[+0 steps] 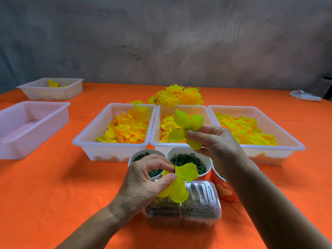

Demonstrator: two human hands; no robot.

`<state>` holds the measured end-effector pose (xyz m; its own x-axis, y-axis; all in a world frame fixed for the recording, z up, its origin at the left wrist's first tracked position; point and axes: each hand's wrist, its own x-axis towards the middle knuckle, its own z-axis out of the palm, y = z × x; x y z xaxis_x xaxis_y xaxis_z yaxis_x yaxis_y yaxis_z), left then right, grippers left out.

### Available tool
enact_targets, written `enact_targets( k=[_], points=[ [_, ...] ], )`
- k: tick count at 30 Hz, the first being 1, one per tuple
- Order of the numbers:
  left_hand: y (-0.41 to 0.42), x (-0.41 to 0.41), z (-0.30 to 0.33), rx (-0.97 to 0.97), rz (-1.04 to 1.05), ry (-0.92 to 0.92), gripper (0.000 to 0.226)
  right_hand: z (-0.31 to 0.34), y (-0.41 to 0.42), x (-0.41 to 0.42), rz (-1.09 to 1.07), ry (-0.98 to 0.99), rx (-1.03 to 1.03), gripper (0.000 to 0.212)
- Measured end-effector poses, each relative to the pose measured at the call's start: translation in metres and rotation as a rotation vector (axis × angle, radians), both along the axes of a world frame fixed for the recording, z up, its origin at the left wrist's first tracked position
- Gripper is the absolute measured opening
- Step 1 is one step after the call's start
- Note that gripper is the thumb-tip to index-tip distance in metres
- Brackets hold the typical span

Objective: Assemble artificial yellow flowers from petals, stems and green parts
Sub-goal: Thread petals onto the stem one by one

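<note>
Over green-parts cups (188,161), left hand (143,182) pinched stem (175,163) with petal layer (179,184) threaded on; right hand (213,141) pinched second layer (186,129) at 1 o'clock. Judged best: centre hole over stem tip, slide down straight.

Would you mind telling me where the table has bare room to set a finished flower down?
Bare orange cloth lies left of the cups, in front of the empty tray. The far right, near the white bundle, is free too. The middle is crowded.
</note>
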<state>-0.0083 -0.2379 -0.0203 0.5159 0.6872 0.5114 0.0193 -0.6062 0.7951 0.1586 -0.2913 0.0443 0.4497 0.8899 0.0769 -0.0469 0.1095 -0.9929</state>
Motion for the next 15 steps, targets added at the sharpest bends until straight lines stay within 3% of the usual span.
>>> enact_targets(
  k=[7, 15],
  points=[
    [-0.002, -0.003, 0.005, 0.026, -0.014, 0.044, 0.012, -0.006, -0.016, -0.005, 0.053, -0.188, 0.224, 0.016],
    [-0.004, -0.002, 0.009, 0.009, 0.015, 0.055, 0.012, -0.019, -0.027, -0.004, 0.123, -0.208, 0.184, 0.016]
  ],
)
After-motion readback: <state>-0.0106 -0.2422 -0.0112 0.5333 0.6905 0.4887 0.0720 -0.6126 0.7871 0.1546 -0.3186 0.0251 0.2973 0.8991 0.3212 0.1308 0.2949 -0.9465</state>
